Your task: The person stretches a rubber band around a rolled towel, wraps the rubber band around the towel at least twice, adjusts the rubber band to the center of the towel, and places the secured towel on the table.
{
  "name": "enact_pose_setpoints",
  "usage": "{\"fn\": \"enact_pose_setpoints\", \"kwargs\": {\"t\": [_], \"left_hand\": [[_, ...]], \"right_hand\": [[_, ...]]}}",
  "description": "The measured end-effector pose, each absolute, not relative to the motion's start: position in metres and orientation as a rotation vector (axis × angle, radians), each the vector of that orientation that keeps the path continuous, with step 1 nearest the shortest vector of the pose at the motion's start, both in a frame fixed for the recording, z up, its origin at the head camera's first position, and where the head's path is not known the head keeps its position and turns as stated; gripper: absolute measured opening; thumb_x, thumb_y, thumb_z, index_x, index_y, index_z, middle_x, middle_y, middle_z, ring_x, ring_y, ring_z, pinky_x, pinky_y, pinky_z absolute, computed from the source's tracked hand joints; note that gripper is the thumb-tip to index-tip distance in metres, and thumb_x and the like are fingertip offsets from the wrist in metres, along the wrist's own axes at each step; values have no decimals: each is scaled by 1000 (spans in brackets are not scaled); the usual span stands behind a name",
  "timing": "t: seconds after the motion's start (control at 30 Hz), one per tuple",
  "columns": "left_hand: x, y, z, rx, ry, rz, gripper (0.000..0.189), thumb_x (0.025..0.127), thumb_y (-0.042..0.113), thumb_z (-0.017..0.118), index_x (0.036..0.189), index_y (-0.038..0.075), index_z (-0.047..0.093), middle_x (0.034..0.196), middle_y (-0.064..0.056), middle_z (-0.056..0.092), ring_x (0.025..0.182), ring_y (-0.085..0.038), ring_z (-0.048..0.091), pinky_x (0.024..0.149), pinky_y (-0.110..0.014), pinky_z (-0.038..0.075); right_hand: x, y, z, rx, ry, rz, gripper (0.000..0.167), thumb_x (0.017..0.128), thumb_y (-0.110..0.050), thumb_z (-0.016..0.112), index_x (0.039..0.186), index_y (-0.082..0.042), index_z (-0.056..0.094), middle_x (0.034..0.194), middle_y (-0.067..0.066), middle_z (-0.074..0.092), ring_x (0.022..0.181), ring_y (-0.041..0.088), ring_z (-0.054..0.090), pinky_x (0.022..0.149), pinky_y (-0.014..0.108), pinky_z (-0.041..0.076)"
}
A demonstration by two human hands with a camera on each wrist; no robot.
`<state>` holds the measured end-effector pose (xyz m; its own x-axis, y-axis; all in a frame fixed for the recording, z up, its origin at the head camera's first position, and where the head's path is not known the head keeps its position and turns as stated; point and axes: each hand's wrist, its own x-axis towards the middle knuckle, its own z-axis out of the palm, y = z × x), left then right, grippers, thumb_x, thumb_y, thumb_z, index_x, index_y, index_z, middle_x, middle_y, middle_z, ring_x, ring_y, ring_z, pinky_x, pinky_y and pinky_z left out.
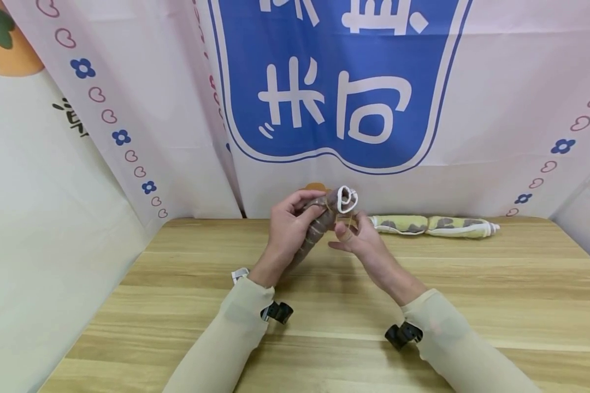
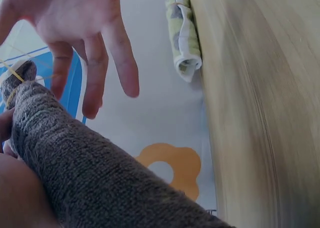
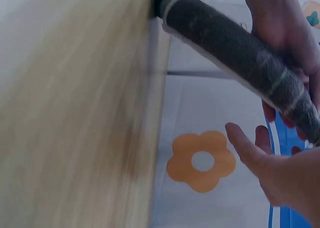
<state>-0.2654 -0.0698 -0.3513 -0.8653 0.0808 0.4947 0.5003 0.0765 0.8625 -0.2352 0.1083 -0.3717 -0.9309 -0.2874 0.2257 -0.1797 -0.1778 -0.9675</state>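
Observation:
My left hand (image 1: 286, 226) grips a brown-grey rolled towel (image 1: 316, 232) near its upper end, thumb on the near side. The roll is held at a slant, with its white-edged spiral end facing up and right. A thin yellow rubber band (image 2: 12, 72) lies around the towel near that end, and part of it is stretched away toward my right hand (image 1: 369, 245). The right thumb and fingers are spread close beside the roll's end, the band running between them. In the left wrist view, these fingers (image 2: 125, 73) look nearly straight.
A yellow-green patterned rolled towel (image 1: 403, 225), cinched at its middle, lies along the back edge of the wooden table (image 1: 472, 305). Behind rises a printed cloth backdrop (image 1: 496, 109). A small white tag-like piece (image 1: 239, 274) shows beside my left wrist.

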Motion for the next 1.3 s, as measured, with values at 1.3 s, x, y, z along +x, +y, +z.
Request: {"fn": "enact_pose_setpoints", "kwargs": {"t": [1.3], "left_hand": [[-272,-76,-360,-1200,-2209,-839,15,93,4,81,103,16,84,96,2,79,70,-10,64,64,-26,51]], "right_hand": [[-258,158,-375,-644,2506,-1609,115,79,-80,74,158,-6,35,175,21,-7,154,54,17,117,64,35]]}}
